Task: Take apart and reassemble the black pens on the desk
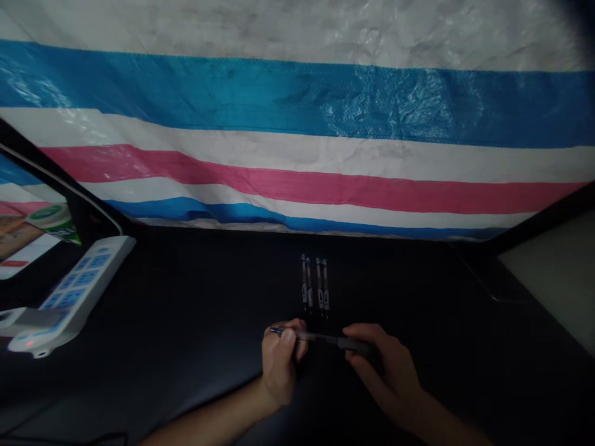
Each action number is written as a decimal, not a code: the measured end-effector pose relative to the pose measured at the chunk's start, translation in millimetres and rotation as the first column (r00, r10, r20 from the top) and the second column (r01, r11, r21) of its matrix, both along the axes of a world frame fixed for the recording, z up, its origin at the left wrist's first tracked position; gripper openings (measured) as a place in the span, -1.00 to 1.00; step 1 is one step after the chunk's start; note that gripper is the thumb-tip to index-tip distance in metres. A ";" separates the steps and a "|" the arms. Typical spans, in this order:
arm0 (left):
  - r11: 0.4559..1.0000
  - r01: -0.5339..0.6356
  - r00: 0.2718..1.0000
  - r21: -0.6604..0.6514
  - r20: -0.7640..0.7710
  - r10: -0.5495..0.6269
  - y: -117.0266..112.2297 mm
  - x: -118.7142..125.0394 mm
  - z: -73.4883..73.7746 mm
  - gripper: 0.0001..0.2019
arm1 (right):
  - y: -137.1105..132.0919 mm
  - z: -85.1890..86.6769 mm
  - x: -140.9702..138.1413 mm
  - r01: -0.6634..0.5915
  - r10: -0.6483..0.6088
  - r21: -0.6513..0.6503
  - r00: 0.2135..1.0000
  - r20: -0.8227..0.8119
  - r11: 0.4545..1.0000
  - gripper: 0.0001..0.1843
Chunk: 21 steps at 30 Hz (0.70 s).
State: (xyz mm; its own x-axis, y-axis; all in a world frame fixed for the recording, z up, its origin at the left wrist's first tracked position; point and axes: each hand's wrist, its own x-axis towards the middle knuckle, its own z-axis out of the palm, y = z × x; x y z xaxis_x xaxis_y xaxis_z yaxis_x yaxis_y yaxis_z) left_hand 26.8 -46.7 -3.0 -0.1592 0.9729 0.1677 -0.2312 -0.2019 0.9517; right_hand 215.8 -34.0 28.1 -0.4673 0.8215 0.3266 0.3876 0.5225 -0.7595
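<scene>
A slim clear-barrelled pen (318, 337) with a dark grip is held nearly level between my two hands. My left hand (281, 362) pinches it near its left end, thumb on top and fingers curled beneath. On the other end, the thumb and fingers of my right hand (388, 365) close around the dark grip; the tip there is hidden in shadow. Just beyond the hands, several similar pens (318, 291) lie side by side on the black tabletop (209, 297), pointing away from me, with a small gap in the middle of the row.
A white power strip (105, 263) with blue sockets, a plug in it and a red light lies at the left. Behind it are a green-and-white tub (53, 220) and some papers (28, 257). Striped plastic sheeting (297, 142) hangs along the back edge.
</scene>
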 end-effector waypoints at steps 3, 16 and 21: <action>1.000 -0.013 1.000 0.010 0.004 0.013 0.3 0.5 3.2 -0.47 | -0.6 -1.9 -0.3 -0.017 0.010 0.123 0.998 0.059 0.992 -0.78; 0.988 0.050 0.995 0.147 -0.092 -0.037 7.8 -8.2 8.3 -0.63 | 0.1 7.3 -9.5 -0.042 0.023 -0.467 0.999 -0.045 0.883 -0.63; 0.978 0.142 0.990 0.151 -0.039 -0.137 15.6 -6.9 16.2 -0.81 | -1.5 -1.2 -13.5 -0.017 0.011 -0.485 1.000 -0.014 0.874 -0.63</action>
